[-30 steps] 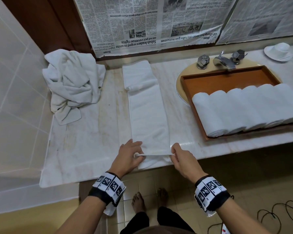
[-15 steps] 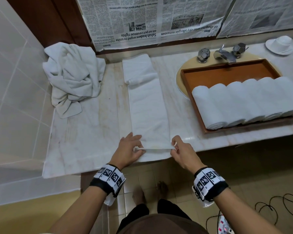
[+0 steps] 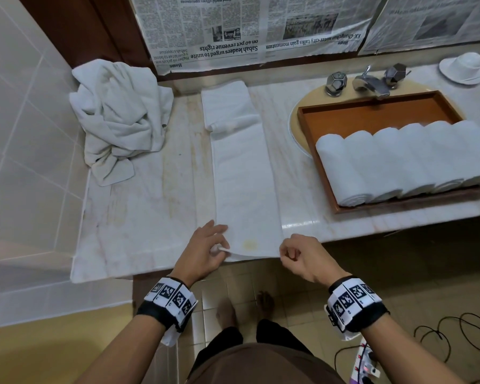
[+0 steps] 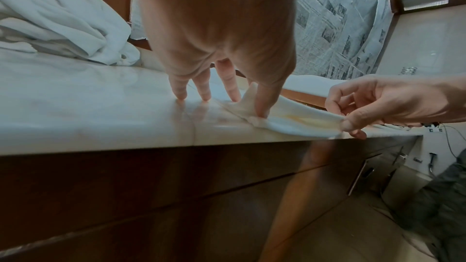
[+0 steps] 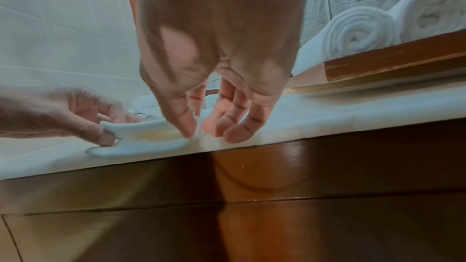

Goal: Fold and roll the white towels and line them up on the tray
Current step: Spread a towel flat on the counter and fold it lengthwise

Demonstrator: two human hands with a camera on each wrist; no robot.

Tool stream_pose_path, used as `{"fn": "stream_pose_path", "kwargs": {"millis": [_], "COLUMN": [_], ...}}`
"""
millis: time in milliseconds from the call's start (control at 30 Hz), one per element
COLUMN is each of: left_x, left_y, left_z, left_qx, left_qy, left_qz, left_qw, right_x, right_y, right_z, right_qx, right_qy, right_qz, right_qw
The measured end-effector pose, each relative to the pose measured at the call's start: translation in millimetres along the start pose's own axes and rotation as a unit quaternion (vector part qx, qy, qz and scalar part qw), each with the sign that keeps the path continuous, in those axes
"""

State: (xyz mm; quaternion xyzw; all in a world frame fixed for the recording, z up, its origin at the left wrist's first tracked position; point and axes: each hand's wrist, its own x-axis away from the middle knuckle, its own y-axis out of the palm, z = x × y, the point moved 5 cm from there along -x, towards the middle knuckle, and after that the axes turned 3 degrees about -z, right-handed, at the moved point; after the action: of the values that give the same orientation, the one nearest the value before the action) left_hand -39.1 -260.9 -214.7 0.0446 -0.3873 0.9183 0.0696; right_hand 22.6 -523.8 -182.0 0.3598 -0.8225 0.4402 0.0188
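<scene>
At the near edge of the marble worktop (image 3: pixel 139 217), a white towel (image 3: pixel 244 184) folded into a long narrow strip lies flat, running from the near edge toward the far edge, with its far end doubled back on itself. The left hand (image 3: pixel 203 252) pinches the strip's near left corner between thumb and forefinger, with the other fingers (image 4: pixel 201 87) extended and their tips resting on the worktop. The right hand (image 3: pixel 302 257) pinches the near right corner between thumb and forefinger; its remaining fingers are loosely curled. The held near edge is raised slightly off the surface, and a faint yellow stain shows close to it. Toward the right edge of the worktop, a wooden tray (image 3: pixel 372 115) sits over the basin and holds a row of rolled towels (image 3: pixel 399 162) lying side by side against its near wall. At the far left corner, a heap of unfolded towels (image 3: pixel 117 115) rests against the tiled wall.
</scene>
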Motion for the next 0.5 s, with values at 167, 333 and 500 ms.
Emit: {"fn": "stream_pose_path", "kwargs": {"millis": [167,333,500], "left_x": [4.2,-31.3,-61.7], "left_y": [-6.4,-2.0,24.4], "left_z": [3.7,22.7,17.6], "left_qx": [0.047,-0.054,-0.200], "left_qy": [-0.018,0.020,-0.103], "left_qz": [-0.011,0.067,-0.033], "left_qw": [0.999,0.996,0.974], "right_x": [-9.4,-57.0,-90.2], "right_y": [-10.7,-5.7,29.7], "right_z": [-3.7,-23.9,-27.1], "right_qx": [-0.014,0.051,0.166], "right_qy": [-0.009,-0.073,-0.029], "right_qz": [0.088,0.168,0.046], "right_qw": [0.996,0.982,0.985]}}
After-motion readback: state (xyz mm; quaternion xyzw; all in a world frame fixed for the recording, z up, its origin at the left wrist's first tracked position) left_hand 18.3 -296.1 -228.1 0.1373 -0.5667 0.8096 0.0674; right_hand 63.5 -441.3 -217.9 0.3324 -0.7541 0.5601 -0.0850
